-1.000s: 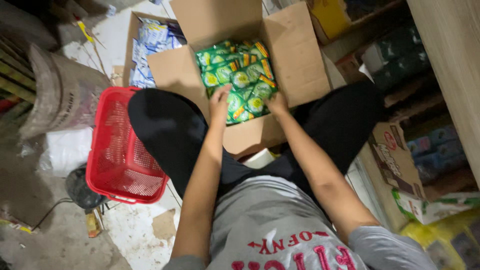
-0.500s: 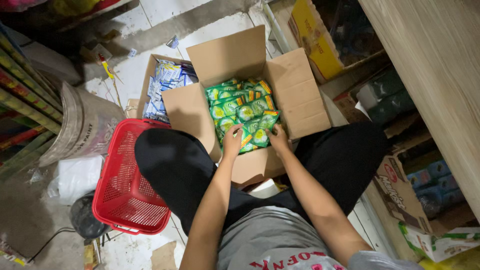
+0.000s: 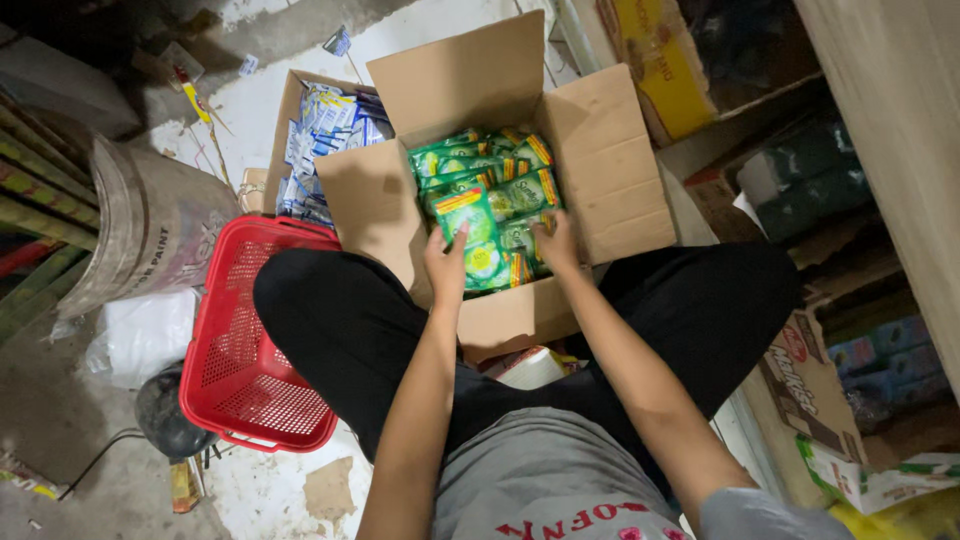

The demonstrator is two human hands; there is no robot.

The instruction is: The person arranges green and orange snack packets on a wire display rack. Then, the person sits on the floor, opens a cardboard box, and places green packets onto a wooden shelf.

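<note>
Seen from your head camera, you sat on the floor with your legs [image 3: 340,330] in dark trousers spread to either side of an open cardboard box [image 3: 610,170], which put the box straight ahead and within easy reach of both arms. Its four flaps were folded outward, so nothing hung over the green sachet packs [image 3: 505,175] stacked inside it. Your left hand [image 3: 447,265] was at the near left of that stack, fingers and thumb closed on one green pack [image 3: 474,240], which stood tilted up above its neighbours with its printed face toward you; that lifted angle suggested it was being drawn clear of the rest, though its lower edge remained among them. Your right hand [image 3: 555,245] rested at the near right of the stack, fingers curled down onto the packs there; whether it gripped one or only pressed on them could not be told. Both forearms ran nearly straight forward from your lap, elbows low and close to your body, wrists bent slightly down into the box. A red plastic basket [image 3: 245,350] lay just beside your left leg, touching it, its open top up. Behind the box stood a second carton [image 3: 300,130] holding blue and white packets [image 3: 325,125].
</note>
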